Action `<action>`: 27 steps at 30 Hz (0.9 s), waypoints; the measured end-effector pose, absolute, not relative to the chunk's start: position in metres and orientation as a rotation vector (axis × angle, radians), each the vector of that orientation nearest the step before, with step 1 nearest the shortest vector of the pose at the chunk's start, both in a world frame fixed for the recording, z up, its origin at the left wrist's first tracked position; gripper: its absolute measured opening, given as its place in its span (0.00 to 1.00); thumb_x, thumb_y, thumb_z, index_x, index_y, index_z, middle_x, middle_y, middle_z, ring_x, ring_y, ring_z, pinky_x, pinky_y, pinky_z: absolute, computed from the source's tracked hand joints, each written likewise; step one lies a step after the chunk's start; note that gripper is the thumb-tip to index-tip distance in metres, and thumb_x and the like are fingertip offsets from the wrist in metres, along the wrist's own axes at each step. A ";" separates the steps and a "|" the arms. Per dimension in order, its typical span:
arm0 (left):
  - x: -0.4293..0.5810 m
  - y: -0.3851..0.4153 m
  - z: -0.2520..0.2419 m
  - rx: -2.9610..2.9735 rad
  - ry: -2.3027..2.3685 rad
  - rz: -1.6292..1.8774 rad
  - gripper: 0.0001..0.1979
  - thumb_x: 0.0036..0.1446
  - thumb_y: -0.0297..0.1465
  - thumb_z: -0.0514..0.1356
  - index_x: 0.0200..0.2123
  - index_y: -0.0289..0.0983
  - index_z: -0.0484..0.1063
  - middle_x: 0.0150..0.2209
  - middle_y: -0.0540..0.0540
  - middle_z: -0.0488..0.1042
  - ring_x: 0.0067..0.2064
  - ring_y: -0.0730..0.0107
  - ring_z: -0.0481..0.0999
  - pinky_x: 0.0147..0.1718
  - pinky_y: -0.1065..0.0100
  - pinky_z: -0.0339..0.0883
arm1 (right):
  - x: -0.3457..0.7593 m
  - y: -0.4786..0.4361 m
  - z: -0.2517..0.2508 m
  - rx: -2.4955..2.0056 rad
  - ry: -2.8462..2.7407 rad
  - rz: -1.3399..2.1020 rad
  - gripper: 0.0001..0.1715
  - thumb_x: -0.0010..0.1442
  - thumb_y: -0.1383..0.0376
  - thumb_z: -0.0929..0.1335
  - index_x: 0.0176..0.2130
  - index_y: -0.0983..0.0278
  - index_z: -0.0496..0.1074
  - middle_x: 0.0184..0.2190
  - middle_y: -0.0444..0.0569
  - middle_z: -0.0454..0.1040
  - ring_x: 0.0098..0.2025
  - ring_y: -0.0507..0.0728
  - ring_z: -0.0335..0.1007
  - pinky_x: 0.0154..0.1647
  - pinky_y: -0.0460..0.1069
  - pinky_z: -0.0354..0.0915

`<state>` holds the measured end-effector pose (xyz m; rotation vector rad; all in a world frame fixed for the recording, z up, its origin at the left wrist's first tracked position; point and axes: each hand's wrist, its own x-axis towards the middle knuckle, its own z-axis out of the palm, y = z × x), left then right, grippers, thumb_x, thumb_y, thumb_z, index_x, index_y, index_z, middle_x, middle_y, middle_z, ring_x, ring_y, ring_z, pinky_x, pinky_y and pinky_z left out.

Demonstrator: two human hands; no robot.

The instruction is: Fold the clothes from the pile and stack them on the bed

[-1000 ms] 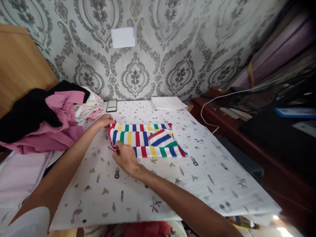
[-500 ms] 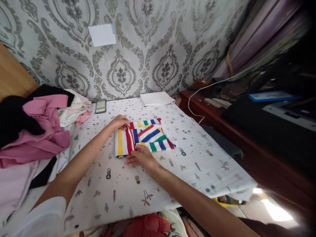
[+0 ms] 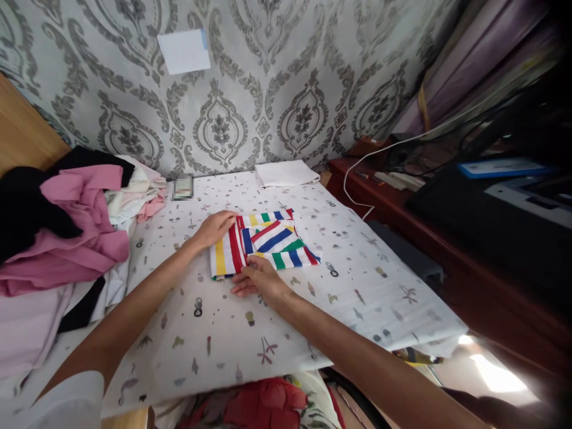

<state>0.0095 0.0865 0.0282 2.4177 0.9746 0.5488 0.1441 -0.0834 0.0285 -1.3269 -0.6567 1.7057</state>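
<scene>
Head view: the striped cloth (image 3: 272, 244) lies folded near the middle of the worktop (image 3: 277, 333). The left hand (image 3: 217, 228) rests flat on its left fold, grip released, seemingly pinning the layers down. The right hand (image 3: 257, 280) touches the cloth's near edge; whether its grip pinches fabric I cannot tell. A clothes pile (image 3: 67, 232) sits at the left edge.

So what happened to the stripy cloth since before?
The striped cloth had its left end folded over to the right, so it looks shorter. The left hand and right hand, which pinched that end, now rest on the fold. The clothes pile, white folded cloth and phone stayed put.
</scene>
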 end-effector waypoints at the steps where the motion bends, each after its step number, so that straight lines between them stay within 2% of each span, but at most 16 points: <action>1: 0.011 0.082 0.024 2.484 0.969 0.469 0.25 0.68 0.43 0.46 0.57 0.36 0.70 0.60 0.39 0.72 0.62 0.58 0.69 0.63 0.58 0.58 | 0.145 -0.083 0.028 -1.331 -0.659 1.697 0.11 0.63 0.71 0.66 0.39 0.60 0.58 0.22 0.44 0.76 0.22 0.55 0.78 0.23 0.46 0.73; 4: 0.017 0.074 0.010 2.629 1.025 0.286 0.30 0.67 0.46 0.47 0.65 0.33 0.61 0.70 0.35 0.57 0.71 0.53 0.53 0.68 0.51 0.44 | 0.146 -0.084 0.027 -1.343 -0.649 1.681 0.11 0.62 0.73 0.65 0.40 0.61 0.58 0.22 0.43 0.76 0.22 0.55 0.77 0.23 0.46 0.73; 6: 0.019 0.071 0.006 2.660 1.068 0.236 0.31 0.68 0.46 0.47 0.68 0.35 0.56 0.72 0.36 0.52 0.73 0.54 0.48 0.69 0.49 0.38 | 0.148 -0.085 0.027 -1.362 -0.616 1.667 0.11 0.62 0.75 0.65 0.41 0.62 0.59 0.23 0.44 0.76 0.22 0.55 0.77 0.24 0.47 0.74; 12: 0.009 0.052 0.017 2.572 1.076 0.301 0.32 0.70 0.47 0.40 0.70 0.39 0.49 0.72 0.40 0.50 0.73 0.59 0.46 0.70 0.52 0.39 | 0.151 -0.089 0.028 -1.330 -0.572 1.622 0.03 0.65 0.71 0.65 0.38 0.63 0.63 0.25 0.46 0.77 0.24 0.53 0.78 0.25 0.45 0.74; 17: -0.004 0.020 0.019 2.532 1.078 0.298 0.31 0.70 0.47 0.39 0.71 0.39 0.49 0.73 0.40 0.49 0.73 0.60 0.46 0.69 0.53 0.41 | 0.148 -0.083 0.031 -1.423 -0.648 1.646 0.08 0.62 0.71 0.69 0.35 0.63 0.63 0.22 0.45 0.76 0.20 0.53 0.76 0.19 0.43 0.71; 23: -0.009 0.005 -0.005 2.645 1.108 0.241 0.32 0.71 0.46 0.39 0.70 0.35 0.52 0.72 0.36 0.50 0.73 0.58 0.45 0.70 0.51 0.39 | 0.147 -0.072 0.033 -1.574 -0.889 1.576 0.12 0.61 0.74 0.66 0.30 0.61 0.60 0.13 0.37 0.70 0.13 0.51 0.68 0.10 0.41 0.59; 27: -0.010 0.008 -0.002 2.672 1.108 0.220 0.32 0.71 0.47 0.38 0.70 0.35 0.51 0.72 0.39 0.50 0.73 0.61 0.45 0.70 0.54 0.40 | 0.152 -0.069 0.033 -1.645 -0.945 1.581 0.12 0.60 0.75 0.64 0.30 0.60 0.60 0.13 0.37 0.69 0.13 0.52 0.68 0.11 0.42 0.59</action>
